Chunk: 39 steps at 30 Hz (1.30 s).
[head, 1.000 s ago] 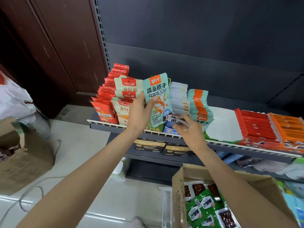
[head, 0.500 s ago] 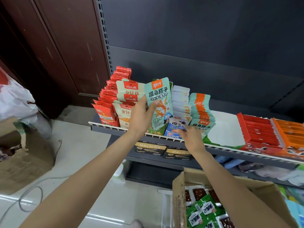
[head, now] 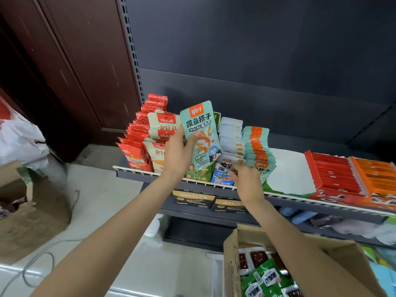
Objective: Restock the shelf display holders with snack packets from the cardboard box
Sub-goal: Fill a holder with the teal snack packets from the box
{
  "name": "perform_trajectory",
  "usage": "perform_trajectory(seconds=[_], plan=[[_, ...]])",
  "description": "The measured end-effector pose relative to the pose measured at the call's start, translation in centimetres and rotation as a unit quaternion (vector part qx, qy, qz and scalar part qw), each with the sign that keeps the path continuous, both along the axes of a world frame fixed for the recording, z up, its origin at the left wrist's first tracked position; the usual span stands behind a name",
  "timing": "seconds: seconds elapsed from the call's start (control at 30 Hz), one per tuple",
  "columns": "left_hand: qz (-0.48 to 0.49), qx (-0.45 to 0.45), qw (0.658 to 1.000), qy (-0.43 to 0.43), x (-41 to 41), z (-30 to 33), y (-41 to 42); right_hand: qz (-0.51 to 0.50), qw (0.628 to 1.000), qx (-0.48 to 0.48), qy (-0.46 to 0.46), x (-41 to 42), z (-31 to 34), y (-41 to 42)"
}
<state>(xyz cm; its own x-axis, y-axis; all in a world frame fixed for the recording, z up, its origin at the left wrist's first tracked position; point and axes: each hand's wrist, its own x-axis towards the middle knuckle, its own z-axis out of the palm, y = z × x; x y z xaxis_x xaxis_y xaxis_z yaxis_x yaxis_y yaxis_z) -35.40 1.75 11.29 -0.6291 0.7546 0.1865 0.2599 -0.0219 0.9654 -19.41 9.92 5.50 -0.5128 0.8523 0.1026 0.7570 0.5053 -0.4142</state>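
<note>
We are gripping a teal snack packet (head: 200,138) upright in our left hand (head: 179,154) at 12 o'clock over the shelf (head: 300,198), while our right hand (head: 246,181) is pinching a white packet (head: 228,162) in the row at 1 o'clock. If the right-hand pinch is dragging neighbouring packets forward, the row could be toppling over the shelf rail, and the one-handed hold on the tall teal packet could be slipping; the cardboard box (head: 231,260) is sitting at 5 o'clock

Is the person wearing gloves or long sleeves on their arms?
No. Both arms are bare from the bottom of the picture up to the hands: no sleeves, no gloves. The left hand and the right hand show no watch, bracelet or ring that I can see.
</note>
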Motion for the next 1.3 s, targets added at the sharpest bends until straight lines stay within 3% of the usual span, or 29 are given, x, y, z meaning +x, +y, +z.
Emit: perform_trajectory(seconds=[0.1,0.17,0.27,0.33,0.43,0.6,0.77,0.97,1.1,1.2,1.3], plan=[[-0.019,0.012,1.000,-0.007,0.5,0.6,0.0,-0.013,0.999,-0.012,-0.050,0.0,0.9,-0.3],[-0.038,0.022,0.999,-0.027,0.8,1.1,0.0,-0.022,0.999,-0.001,-0.027,0.6,2.5,-0.5],[-0.095,0.021,0.994,-0.049,1.4,1.7,0.4,-0.024,0.975,-0.079,0.208,2.3,6.2,-0.1],[-0.143,0.009,0.989,-0.035,2.5,2.0,1.2,0.035,0.947,-0.168,0.272,3.3,8.8,0.7],[-0.185,0.011,0.982,0.044,5.1,2.9,3.0,0.079,0.949,-0.164,0.256,4.8,10.3,2.5],[-0.170,0.036,0.979,0.108,7.5,4.7,5.7,-0.026,0.962,-0.072,0.263,7.2,9.2,5.7],[-0.169,0.012,0.963,0.211,7.7,4.8,7.2,-0.049,0.959,-0.075,0.270,7.5,7.4,7.1],[-0.148,-0.053,0.960,0.231,7.2,4.1,8.7,-0.036,0.969,-0.107,0.219,7.4,5.9,8.3],[-0.155,-0.158,0.930,0.293,6.6,3.0,9.7,-0.014,0.975,-0.150,0.164,7.1,5.1,8.9],[-0.153,-0.221,0.902,0.338,6.4,2.7,10.5,-0.026,0.966,-0.089,0.239,7.1,5.7,9.0],[-0.161,-0.251,0.870,0.393,6.6,2.5,11.0,-0.003,0.981,-0.057,0.187,7.0,5.8,9.5]])
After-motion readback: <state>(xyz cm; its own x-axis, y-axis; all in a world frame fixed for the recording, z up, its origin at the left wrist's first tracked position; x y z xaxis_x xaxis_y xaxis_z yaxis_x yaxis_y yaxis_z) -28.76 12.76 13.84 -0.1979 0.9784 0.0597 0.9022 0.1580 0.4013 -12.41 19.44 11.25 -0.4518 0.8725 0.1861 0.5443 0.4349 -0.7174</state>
